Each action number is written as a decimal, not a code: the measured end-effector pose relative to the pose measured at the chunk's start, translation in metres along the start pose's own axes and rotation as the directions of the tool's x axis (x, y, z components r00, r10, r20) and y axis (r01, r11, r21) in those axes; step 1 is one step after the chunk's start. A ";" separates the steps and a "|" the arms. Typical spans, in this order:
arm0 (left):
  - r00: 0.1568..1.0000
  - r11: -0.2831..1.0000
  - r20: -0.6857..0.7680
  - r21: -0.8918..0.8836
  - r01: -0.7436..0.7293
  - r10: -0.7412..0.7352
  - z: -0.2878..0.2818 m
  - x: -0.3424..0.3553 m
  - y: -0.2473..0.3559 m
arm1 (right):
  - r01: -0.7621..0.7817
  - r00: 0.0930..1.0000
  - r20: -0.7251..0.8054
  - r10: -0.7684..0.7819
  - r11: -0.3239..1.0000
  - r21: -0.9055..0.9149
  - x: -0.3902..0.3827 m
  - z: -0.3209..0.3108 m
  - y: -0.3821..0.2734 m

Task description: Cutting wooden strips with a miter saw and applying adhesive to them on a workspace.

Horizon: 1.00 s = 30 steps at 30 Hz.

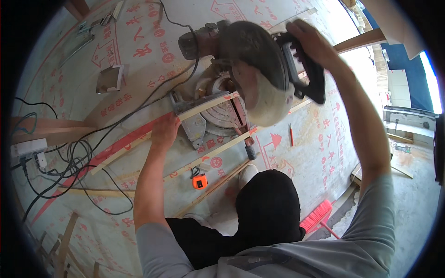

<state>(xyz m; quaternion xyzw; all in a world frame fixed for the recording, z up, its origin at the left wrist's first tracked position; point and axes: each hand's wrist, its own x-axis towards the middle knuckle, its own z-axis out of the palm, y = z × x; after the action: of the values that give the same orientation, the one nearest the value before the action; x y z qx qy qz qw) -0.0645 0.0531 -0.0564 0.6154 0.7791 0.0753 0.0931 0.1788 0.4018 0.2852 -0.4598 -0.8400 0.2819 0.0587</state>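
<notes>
On the floor in front of me stands a miter saw [259,55], its dark, dusty head raised above the round metal base [215,118]. My right hand [309,41] is closed round the top of the saw's black handle. My left hand [165,129] grips a thin wooden strip [121,154] that lies across the base along the fence. The fingertips of that hand are partly hidden. A second wooden strip [211,154] runs across nearer to me, by the saw's front. The guard hides part of the blade area.
An orange tape measure [200,181] and a red pencil [291,135] lie on the printed floor covering. Black cables [76,160] tangle at the left beside a white power strip [28,149]. A small open box [109,79] sits farther off; a red broom [317,216] is at right.
</notes>
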 end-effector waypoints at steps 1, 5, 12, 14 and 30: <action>0.999 1.000 -0.034 -0.021 -0.013 0.012 0.001 0.000 0.000 | -0.016 1.000 -0.022 0.019 0.994 0.104 -0.017 0.007 0.014; 1.000 1.000 0.003 -0.020 0.022 -0.022 0.002 0.000 0.000 | -0.169 0.980 0.007 0.200 0.807 0.566 -0.089 0.040 0.057; 0.996 0.999 0.074 0.013 0.046 -0.047 0.001 0.001 0.000 | -0.112 0.984 -0.022 0.175 0.718 0.686 -0.126 0.072 0.081; 0.995 0.999 0.090 0.029 0.044 -0.047 -0.002 0.000 0.001 | -0.044 0.991 -0.069 0.116 0.765 0.642 -0.124 0.077 0.086; 0.988 0.997 0.141 0.058 0.058 -0.066 -0.003 0.003 0.003 | 0.072 0.976 -0.209 0.065 0.806 0.587 -0.135 0.097 0.101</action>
<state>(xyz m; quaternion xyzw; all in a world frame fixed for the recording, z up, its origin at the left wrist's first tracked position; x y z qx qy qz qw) -0.0628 0.0572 -0.0529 0.5969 0.7910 0.0073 0.1343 0.2962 0.2945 0.1726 -0.4454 -0.6994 0.4768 0.2917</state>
